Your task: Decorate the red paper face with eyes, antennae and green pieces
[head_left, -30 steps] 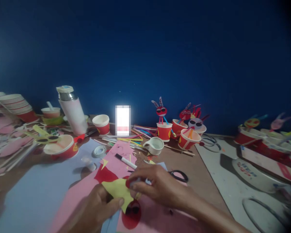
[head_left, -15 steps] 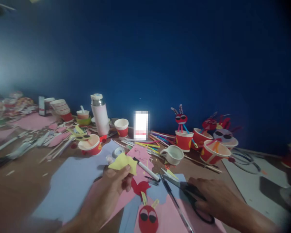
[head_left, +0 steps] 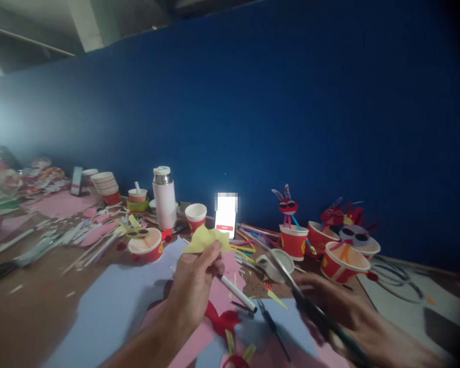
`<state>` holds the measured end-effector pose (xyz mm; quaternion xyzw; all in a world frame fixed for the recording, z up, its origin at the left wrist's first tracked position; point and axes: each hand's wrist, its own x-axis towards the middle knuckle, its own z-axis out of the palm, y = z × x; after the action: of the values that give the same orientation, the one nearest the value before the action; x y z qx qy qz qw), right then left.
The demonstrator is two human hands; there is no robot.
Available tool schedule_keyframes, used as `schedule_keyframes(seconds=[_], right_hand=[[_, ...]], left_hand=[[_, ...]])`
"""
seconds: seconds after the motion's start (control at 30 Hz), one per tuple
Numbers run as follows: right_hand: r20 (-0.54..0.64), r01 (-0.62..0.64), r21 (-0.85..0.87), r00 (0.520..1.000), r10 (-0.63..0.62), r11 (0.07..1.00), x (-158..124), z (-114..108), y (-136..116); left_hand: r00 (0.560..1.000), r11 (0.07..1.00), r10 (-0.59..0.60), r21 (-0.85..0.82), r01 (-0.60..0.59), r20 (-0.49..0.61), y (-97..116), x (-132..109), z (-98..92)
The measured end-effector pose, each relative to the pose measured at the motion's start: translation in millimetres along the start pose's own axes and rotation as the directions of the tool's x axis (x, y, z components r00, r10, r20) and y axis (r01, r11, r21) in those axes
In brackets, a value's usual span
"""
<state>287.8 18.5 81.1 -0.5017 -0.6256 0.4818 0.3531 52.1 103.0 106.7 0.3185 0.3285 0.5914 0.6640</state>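
Yellow paper (head_left: 207, 240) up in left hand (head_left: 193, 286); scissors (head_left: 304, 296) in right hand (head_left: 352, 319).

Left hand's fingers and thumb pinched together on the paper's lower edge, its long axis lying roughly level above them. Right hand, blurred, closed on the scissors; blades slant up-left toward the paper, tips near it, not touching. Left hand is the nearer. Marker (head_left: 235, 292) lies just beside left hand.

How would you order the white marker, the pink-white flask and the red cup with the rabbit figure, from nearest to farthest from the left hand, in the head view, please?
1. White marker: just right of the left hand, on the pink paper.
2. Pink-white flask: ahead and slightly left.
3. Red cup with the rabbit figure: ahead, well right.
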Motion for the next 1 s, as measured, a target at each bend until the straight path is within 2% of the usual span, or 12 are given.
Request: schedule_keyframes(seconds=[0.07,0.13,0.17,0.2,0.23,0.33,0.47,0.63,0.83,1.0], right_hand=[[-0.008,0.144,0.184,0.989,-0.145,0.972,16.6,20.5,-6.9],[0.055,0.279,0.262,0.951,-0.303,0.924,32.4,41.8,-10.5],[0.088,0.295,0.266,0.940,-0.328,0.918,38.7,51.8,-11.4],[0.083,0.270,0.249,0.951,-0.298,0.930,43.5,60.9,-11.9],[0.043,0.245,0.247,0.964,-0.263,0.938,46.7,68.9,-11.9],[-0.026,0.259,0.239,0.965,-0.260,0.936,49.0,84.0,-9.8],[-0.095,0.276,0.177,0.960,-0.263,0.945,46.0,87.2,-4.8],[-0.167,0.286,0.135,0.950,-0.263,0.949,46.3,87.5,0.1],[-0.179,0.270,0.170,0.954,-0.240,0.948,45.8,88.9,2.1],[-0.122,0.271,0.205,0.961,-0.250,0.940,46.9,88.7,12.8]], left_hand=[[1.000,0.999,0.016,-0.033,-0.015,0.012,-1.6,3.6,9.0],[1.000,0.999,0.021,-0.043,-0.020,0.008,-3.6,5.6,15.1],[1.000,0.999,0.021,-0.040,-0.021,0.008,-4.5,6.0,17.0],[1.000,0.999,0.019,-0.035,-0.019,0.008,-5.3,6.1,18.1],[1.000,0.999,0.018,-0.033,-0.018,0.004,-6.1,6.0,18.8],[1.000,0.999,0.003,-0.039,-0.004,-0.025,-9.4,4.5,19.5],[0.998,0.997,-0.070,-0.033,0.070,-0.003,-16.5,-0.2,20.8],[0.994,0.995,-0.099,0.022,0.098,0.042,-23.5,-4.5,20.7],[0.994,0.992,-0.103,0.082,0.100,0.038,-27.5,-5.1,18.0],[0.994,0.992,-0.098,0.079,0.095,0.045,-28.4,-5.5,18.9]])
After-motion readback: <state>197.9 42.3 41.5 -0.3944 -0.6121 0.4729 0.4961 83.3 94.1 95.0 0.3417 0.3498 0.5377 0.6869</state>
